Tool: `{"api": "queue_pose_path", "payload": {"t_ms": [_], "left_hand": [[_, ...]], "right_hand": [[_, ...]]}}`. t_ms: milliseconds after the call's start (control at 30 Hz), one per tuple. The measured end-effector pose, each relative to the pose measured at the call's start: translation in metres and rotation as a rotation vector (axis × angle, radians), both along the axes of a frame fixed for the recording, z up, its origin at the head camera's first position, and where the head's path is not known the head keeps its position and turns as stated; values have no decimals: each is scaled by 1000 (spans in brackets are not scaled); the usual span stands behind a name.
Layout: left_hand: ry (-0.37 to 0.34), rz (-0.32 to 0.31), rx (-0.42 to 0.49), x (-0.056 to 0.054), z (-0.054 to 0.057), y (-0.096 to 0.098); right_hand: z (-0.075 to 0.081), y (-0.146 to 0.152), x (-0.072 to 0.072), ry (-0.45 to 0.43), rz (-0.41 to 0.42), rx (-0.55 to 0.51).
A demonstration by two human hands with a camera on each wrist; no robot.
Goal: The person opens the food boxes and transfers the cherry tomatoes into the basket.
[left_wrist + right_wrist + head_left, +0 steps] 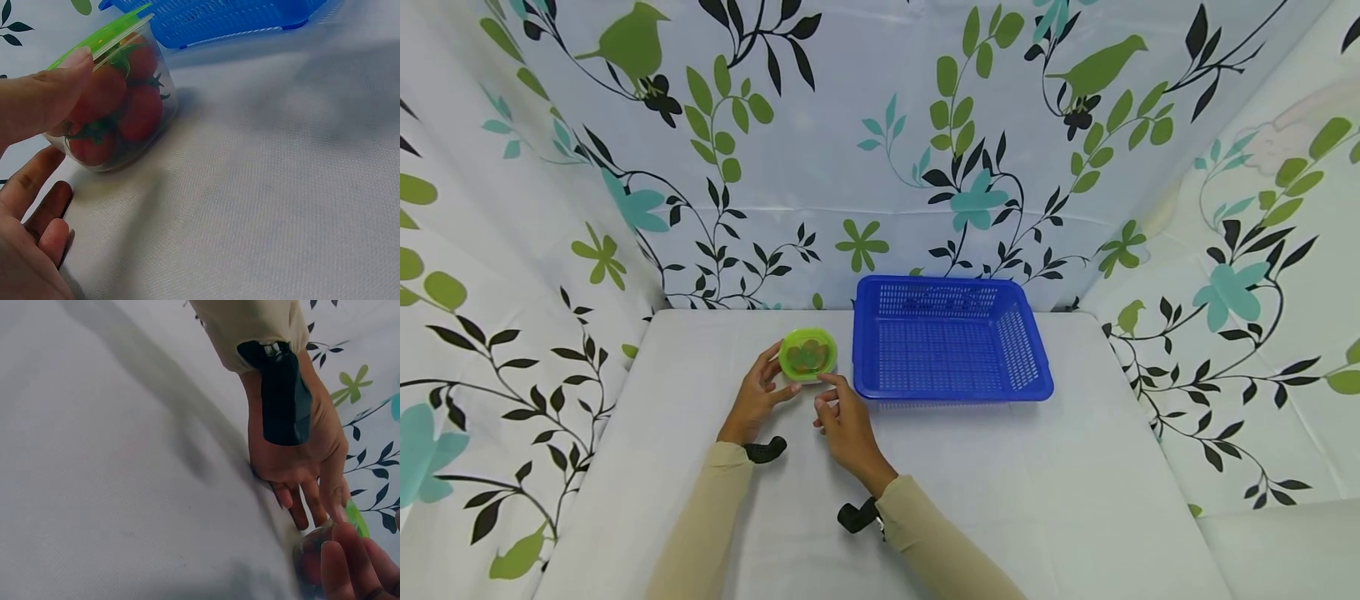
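Holding a green-lidded tomato container in the left grip, right grip loosely curled alongside

White fabric hangings printed with green birds, turquoise flowers and black leafy branches stand around 3 sides of a white, cloth-covered worktop. 2 large green birds show high on the back hanging. Soft greyish shadows cross the worktop.
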State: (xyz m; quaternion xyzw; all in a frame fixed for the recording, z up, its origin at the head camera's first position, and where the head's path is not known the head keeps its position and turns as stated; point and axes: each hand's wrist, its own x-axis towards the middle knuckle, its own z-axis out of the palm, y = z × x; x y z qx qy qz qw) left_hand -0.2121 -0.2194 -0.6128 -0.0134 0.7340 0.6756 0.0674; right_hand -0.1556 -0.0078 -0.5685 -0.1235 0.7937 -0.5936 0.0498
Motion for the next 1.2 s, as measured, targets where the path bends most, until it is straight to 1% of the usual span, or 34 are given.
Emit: {"api": "queue_pose_path", "payload": {"t_ms": [200,300,467,633,867,1133,1200], "left_hand": [[-1,5,15,1,1,0],[-3,7,11,1,1,0],[-18,6,22,-1,-1,0],[-24,21,52,-1,-1,1],[-7,32,42,3,3,4],[-3,32,58,1,1,3],[-17,29,66,2,6,3]], "right_hand": [[-9,-9,-10,-17,-23,32],[-12,-13,-14,-10,-32,60],[-16,-18,-19,-19,-74,94],[-21,-23,-23,-15,-124,76],[-29,-29,-28,-12,-179,43],[-29,-34,-31,-27,-222,-11],[-29,-35,-31,-26,-234,-15]]}}
